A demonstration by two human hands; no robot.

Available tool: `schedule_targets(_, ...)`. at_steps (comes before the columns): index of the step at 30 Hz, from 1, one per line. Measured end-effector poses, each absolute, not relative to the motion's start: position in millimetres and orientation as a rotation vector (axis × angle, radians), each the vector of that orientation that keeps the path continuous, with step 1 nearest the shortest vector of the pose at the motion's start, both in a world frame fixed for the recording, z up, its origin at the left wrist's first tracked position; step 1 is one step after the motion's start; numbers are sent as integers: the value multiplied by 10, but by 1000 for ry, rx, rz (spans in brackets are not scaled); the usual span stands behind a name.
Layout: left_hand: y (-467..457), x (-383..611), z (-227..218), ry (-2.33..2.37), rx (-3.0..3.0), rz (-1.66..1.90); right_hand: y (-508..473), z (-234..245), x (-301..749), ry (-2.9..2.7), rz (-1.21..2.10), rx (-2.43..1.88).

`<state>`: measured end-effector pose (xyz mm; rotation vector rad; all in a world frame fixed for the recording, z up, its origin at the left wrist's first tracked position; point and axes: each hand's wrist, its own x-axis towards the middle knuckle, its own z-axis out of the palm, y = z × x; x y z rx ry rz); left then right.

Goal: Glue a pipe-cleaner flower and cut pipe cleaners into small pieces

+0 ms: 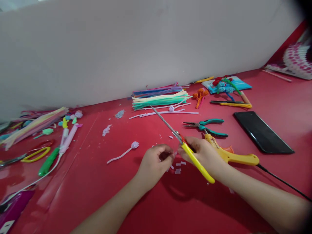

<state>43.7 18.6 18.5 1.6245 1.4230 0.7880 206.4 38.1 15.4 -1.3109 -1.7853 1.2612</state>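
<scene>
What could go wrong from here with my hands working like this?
The scissors in your right hand could nick or snag something, since their blades stick out over the table while both hands work close together.

Your left hand might scatter the small clear pieces lying loose beside it.

The glue gun lies beside your right hand; I can't tell if it's hot, so brushing it might burn you.
</scene>
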Motion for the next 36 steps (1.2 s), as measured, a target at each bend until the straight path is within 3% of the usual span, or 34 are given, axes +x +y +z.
schedule_targets(8,652,379,-29,1635,1854,612,454,197,2124,-1675,1279,-1376)
schedule_targets(18,588,155,94,1637,2082,581,491,168,2124,-1704,1226,-1416)
schedule_targets(24,327,442,113,1209,2377,307,489,128,2113,-1733,1173,-1404)
schedule_targets(28,253,592,32,1231,2519,191,489,86,2122,-1727,1161,-1398)
schedule_targets(36,225,506,107,1366,2168,492,477,109,2104,-1715,1290,-1387)
